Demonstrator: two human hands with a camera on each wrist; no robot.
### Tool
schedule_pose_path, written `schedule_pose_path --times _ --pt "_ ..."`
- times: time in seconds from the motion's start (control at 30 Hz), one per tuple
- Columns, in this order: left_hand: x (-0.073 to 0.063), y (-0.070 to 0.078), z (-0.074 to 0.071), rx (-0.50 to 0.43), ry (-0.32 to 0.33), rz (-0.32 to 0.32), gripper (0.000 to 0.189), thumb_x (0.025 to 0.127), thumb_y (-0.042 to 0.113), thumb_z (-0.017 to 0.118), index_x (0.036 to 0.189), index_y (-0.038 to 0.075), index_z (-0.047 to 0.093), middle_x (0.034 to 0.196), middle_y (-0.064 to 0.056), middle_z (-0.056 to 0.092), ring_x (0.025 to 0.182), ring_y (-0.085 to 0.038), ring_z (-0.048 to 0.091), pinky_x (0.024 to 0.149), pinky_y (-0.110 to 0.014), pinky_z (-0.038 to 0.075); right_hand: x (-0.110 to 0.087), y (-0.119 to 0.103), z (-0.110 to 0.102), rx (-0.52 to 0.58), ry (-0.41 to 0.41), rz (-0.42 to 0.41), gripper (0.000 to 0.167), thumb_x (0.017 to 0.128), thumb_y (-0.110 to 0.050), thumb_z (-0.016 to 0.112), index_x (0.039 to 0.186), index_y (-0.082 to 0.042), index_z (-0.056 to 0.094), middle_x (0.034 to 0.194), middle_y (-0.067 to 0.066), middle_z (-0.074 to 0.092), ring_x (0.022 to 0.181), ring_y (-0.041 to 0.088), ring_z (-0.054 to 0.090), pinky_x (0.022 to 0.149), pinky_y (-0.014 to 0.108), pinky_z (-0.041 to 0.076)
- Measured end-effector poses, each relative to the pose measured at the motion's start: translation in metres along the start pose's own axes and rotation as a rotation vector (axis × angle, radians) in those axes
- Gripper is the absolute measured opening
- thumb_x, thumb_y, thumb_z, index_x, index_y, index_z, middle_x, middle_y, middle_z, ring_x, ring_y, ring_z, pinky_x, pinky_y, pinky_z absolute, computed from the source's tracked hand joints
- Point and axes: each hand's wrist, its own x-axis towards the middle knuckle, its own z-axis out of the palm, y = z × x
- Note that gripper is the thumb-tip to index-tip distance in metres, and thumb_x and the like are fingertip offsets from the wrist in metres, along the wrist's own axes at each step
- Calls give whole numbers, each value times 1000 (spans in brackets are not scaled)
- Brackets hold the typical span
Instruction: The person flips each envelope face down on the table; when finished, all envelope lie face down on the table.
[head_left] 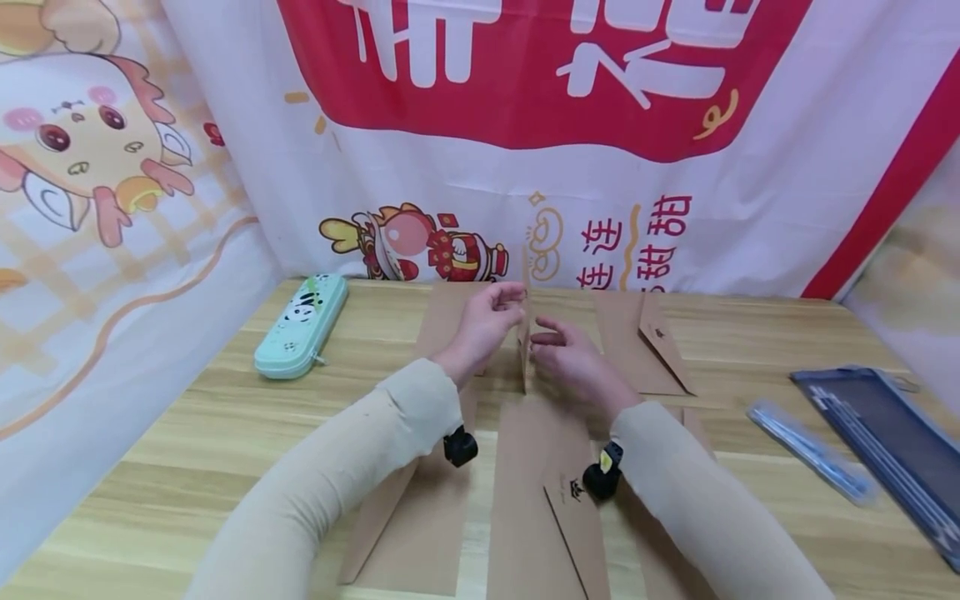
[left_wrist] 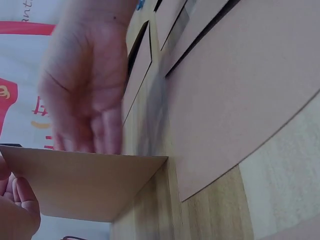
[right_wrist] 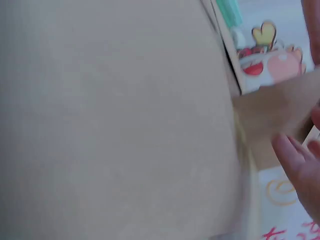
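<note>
A brown kraft paper envelope (head_left: 522, 354) stands on edge at the back middle of the table, seen nearly edge-on. My left hand (head_left: 491, 321) pinches it near its upper part; in the left wrist view the fingers (left_wrist: 22, 197) are at the envelope's (left_wrist: 80, 182) edge. On the other side is my right hand (head_left: 573, 358), its fingers loosely extended beside the envelope's face. The right wrist view shows the right hand (right_wrist: 302, 172) with fingers parted, close to the upright envelope (right_wrist: 272, 117).
Several kraft envelopes lie flat, including one in the front middle (head_left: 536, 517) and one at back right (head_left: 622, 350). A mint panda pencil case (head_left: 303, 325) is at back left. A clear pen packet (head_left: 813, 454) and a dark mesh pouch (head_left: 892, 450) lie right. Printed cloth (head_left: 450, 175) hangs behind.
</note>
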Motion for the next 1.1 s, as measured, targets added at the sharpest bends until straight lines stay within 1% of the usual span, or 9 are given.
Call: schedule_pose_path --times 0.17,0.3,0.4,0.47,0.57,0.73,0.83,0.97,1.1 --pt "2 -2 3 1 -6 16 42 83 -8 54 125 -4 51 127 -19 53 113 -29 51 95 -32 46 -17 -12 8 -163 204 -177 45 87 -4 58 130 0 44 125 24 52 113 31 51 96 39 45" --pt "2 0 2 -2 -5 3 41 83 -8 53 124 -3 51 125 -17 54 114 -30 51 95 -32 47 -27 -21 16 -273 246 -206 44 79 -13 71 119 -6 53 117 14 57 110 25 54 93 37 48" --pt "2 2 1 5 -9 -6 41 84 -7 53 125 -2 51 125 -15 54 114 -30 51 95 -33 47 -26 -22 22 -369 255 -228 44 75 -16 75 114 -8 55 113 8 60 107 24 56 91 36 49" --pt "2 2 1 10 -11 -7 40 85 -7 53 125 -2 51 125 -15 54 113 -30 51 94 -33 48 -23 -19 26 -410 272 -258 42 75 -14 75 112 -6 56 111 9 62 105 25 58 90 37 50" --pt "1 1 1 16 -15 -12 41 86 -6 53 126 -1 51 126 -15 54 110 -28 53 94 -32 48 -20 -14 30 -401 294 -306 38 75 -7 73 110 0 56 108 16 63 101 27 59 89 41 50" --pt "1 1 3 -1 -23 -11 41 86 -7 53 126 -2 50 125 -15 54 110 -27 53 94 -31 48 -20 -14 32 -373 305 -317 36 76 -4 70 109 2 56 107 21 63 99 29 60 90 42 49" --pt "0 3 4 -1 -23 -19 39 86 -7 53 125 -1 51 125 -14 54 111 -26 53 93 -31 49 -22 -15 32 -419 338 -334 32 77 -2 68 107 0 58 101 18 65 93 26 62 81 36 53" --pt "-1 6 4 -4 -27 -46 39 87 -5 53 125 3 52 125 -11 54 114 -24 52 93 -30 49 -26 -15 32 -511 398 -418 26 76 2 66 101 1 63 85 15 69 78 23 65 64 29 55" --pt "-3 6 4 -37 -37 -55 40 87 -4 52 126 3 51 126 -10 54 117 -25 50 94 -30 48 -31 -16 34 -564 443 -485 21 75 4 63 96 2 65 76 14 69 69 22 65 57 28 54"
